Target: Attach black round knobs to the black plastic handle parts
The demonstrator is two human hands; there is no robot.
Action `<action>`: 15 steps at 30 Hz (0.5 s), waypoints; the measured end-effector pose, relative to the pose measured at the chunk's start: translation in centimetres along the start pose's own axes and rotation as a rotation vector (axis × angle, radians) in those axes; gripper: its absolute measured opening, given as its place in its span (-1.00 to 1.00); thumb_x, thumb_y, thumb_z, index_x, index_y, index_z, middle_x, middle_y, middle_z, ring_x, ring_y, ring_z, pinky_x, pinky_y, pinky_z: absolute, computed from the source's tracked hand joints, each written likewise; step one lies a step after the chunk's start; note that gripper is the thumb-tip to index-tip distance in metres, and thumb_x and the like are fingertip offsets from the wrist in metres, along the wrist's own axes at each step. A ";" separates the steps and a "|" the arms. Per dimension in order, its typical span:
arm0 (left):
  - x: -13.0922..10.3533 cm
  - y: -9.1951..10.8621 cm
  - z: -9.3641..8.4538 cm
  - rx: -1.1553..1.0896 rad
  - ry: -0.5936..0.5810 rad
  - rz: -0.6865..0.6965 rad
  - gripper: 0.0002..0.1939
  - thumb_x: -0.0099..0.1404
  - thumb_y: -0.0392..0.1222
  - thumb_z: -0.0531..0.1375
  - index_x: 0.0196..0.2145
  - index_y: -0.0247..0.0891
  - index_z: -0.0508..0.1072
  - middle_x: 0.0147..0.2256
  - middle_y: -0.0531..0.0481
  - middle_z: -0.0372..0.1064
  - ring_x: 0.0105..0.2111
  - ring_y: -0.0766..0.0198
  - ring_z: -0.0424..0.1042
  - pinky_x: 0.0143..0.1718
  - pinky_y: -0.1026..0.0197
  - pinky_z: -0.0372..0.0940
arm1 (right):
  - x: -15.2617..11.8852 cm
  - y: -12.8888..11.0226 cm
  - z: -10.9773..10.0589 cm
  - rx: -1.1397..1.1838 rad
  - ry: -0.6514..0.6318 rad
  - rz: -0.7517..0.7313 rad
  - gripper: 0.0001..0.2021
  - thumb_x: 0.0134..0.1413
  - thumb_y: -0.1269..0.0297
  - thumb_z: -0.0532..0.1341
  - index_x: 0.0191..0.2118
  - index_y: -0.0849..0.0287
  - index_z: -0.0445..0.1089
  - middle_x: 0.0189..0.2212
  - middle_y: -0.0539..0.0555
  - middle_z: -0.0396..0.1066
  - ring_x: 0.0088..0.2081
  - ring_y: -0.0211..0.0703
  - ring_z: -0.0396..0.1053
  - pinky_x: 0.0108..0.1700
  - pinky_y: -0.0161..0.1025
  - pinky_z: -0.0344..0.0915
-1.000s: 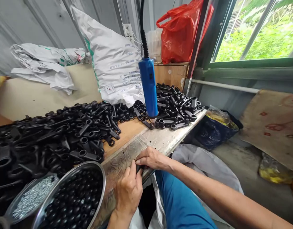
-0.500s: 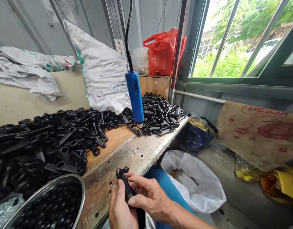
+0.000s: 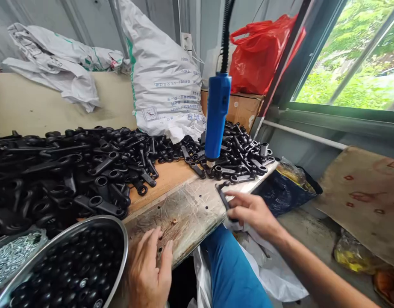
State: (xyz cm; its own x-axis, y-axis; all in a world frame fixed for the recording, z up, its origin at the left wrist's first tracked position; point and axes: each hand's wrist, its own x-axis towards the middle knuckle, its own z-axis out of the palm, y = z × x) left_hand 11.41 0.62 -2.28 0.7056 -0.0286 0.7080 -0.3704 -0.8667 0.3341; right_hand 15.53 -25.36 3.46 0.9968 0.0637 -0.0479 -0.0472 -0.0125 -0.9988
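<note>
- Black plastic handle part (image 3: 223, 195), long and slim with a ring at its far end, sits pinched in the right hand (image 3: 251, 211), thumb and fingers closed around its lower half.
- It hovers at the right edge of the workbench (image 3: 184, 209), just in front of the heap of like black parts (image 3: 72, 171), and close below the tip of the hanging blue screwdriver (image 3: 217, 115).
- Left hand (image 3: 148, 269) lies flat and spread on the worn bench edge, fingers apart, holding nothing, just beside the steel bowl (image 3: 120, 239) of small black knobs (image 3: 72, 273).
- A tray of silvery screws (image 3: 11, 254) shows at the far left, touching the bowl's rim.
- My read: the step in hand is carrying one part over toward the driver or the far pile on the right; it looks like one pass in a long run, with most of the heap untouched.
- Next move calls for lining the ring end up square and steadying the slim shank, since a loose pinch could let it twist.
- The part itself looks matte, stiff and light; whether a knob or screw is fitted in it, I cannot tell.
- Behind stand a white sack (image 3: 165, 72) and a red plastic bag (image 3: 261, 55) on a cardboard box (image 3: 242, 109).
</note>
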 end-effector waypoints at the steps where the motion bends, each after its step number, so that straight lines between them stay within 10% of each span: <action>1: 0.0 -0.1 0.2 0.017 0.004 0.025 -0.68 0.24 -0.14 0.06 -0.14 -0.43 0.32 -0.27 -0.27 0.40 -0.24 0.06 0.39 -0.25 0.06 0.31 | 1.2 -1.0 -1.1 -0.055 0.098 -0.043 -0.61 -0.30 0.45 0.25 -0.18 0.28 0.39 -0.60 -0.05 0.33 -0.66 -0.37 0.17 -0.68 -0.43 0.08; 9: 0.2 0.3 0.7 0.083 0.056 0.071 -0.67 0.25 -0.14 0.04 -0.16 -0.49 0.32 -0.29 -0.34 0.41 -0.26 0.02 0.41 -0.29 0.05 0.33 | 14.2 -12.6 -5.4 -0.250 0.598 -0.334 -0.43 -0.21 0.32 0.27 -0.01 0.51 0.26 -0.46 0.10 0.36 -0.50 -0.28 0.33 -0.48 -0.32 0.21; 12: -0.9 0.3 1.0 0.105 0.077 0.119 -0.70 0.21 -0.21 0.08 -0.14 -0.46 0.31 -0.29 -0.26 0.44 -0.25 0.06 0.42 -0.25 0.10 0.31 | 12.9 -13.8 -3.3 -0.217 0.738 -0.500 -0.48 -0.12 0.29 0.22 0.03 0.32 0.24 -0.13 0.17 0.28 -0.25 -0.20 0.32 -0.30 -0.26 0.21; 15: -1.6 0.4 3.2 0.051 0.247 0.023 -0.79 0.24 -0.27 -0.01 -0.25 -0.32 0.37 -0.42 -0.10 0.47 -0.36 0.10 0.44 -0.25 0.03 0.24 | 7.4 -9.5 -0.5 -0.327 0.757 -0.526 -0.74 -0.04 0.17 0.19 -0.18 0.09 0.38 -0.26 0.13 0.35 -0.25 -0.09 0.31 -0.13 -0.10 0.17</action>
State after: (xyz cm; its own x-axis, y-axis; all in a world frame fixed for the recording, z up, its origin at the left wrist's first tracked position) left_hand 12.05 -1.25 -5.23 0.5262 0.0689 0.8476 -0.3487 -0.8916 0.2890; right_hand 23.41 -25.30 12.58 0.6688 -0.5152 0.5360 0.3219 -0.4492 -0.8334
